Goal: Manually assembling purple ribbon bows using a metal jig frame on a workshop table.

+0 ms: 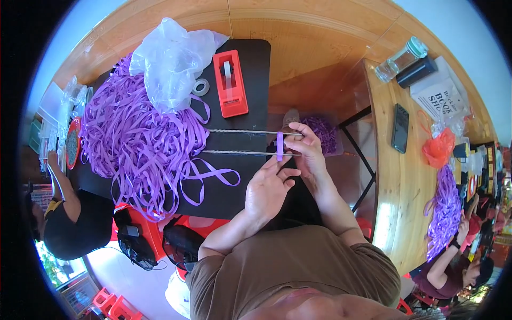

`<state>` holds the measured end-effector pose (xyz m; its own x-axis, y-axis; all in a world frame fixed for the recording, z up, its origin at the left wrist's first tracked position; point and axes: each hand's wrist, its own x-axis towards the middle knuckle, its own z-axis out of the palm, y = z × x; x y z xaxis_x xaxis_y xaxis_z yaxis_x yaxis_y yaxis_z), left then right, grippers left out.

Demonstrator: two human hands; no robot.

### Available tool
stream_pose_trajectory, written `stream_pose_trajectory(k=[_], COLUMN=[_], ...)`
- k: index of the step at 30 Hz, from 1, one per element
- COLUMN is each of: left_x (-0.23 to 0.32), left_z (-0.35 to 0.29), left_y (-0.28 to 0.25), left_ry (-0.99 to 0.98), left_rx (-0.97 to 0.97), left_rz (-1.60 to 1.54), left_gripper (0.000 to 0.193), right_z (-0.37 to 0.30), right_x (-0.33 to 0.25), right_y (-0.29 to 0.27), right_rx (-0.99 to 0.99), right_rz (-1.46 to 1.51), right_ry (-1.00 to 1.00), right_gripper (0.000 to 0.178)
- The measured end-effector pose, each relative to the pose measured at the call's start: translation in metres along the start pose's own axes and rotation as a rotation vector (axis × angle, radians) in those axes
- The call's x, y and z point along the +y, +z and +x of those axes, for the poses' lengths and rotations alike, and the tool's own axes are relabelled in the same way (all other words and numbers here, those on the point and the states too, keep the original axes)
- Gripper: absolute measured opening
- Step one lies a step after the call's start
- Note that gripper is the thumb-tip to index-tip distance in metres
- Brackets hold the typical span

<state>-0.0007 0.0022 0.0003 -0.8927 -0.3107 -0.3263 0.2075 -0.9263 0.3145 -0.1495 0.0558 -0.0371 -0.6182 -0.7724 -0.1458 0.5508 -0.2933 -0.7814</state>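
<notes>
Both hands pinch a short purple ribbon loop [279,146] wrapped across two thin metal rods [240,132]: left hand [269,188] fingers closed from 6 o'clock, right hand [306,149] from 3 o'clock. The wrapping step seems in hand; next likely needs steady tension. The ribbon pile [140,133] lies at 9 o'clock.
</notes>
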Motion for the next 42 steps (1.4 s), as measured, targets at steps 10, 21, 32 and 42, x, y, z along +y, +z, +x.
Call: stream_pose_trajectory(k=[10, 21, 32, 42], left_x=[0.001, 0.001, 0.001, 0.000], left_z=[0.000, 0.000, 0.000, 0.000], left_y=[0.000, 0.001, 0.002, 0.001], left_ry=[-0.005, -0.001, -0.008, 0.006], left_rx=[-0.023, -0.038, -0.027, 0.019], left_rz=[0.005, 0.018, 0.010, 0.017], left_gripper=[0.052, 0.055, 0.055, 0.059], right_z=[-0.005, -0.004, 0.000, 0.002], right_x=[0.000, 0.000, 0.002, -0.009], right_y=[0.007, 0.013, 0.014, 0.014], right_rx=[0.079, 0.111, 0.127, 0.093], right_rz=[-0.065, -0.107, -0.184, -0.171], right_ry=[-0.042, -0.013, -0.010, 0.063], right_gripper=[0.042, 0.043, 0.041, 0.040])
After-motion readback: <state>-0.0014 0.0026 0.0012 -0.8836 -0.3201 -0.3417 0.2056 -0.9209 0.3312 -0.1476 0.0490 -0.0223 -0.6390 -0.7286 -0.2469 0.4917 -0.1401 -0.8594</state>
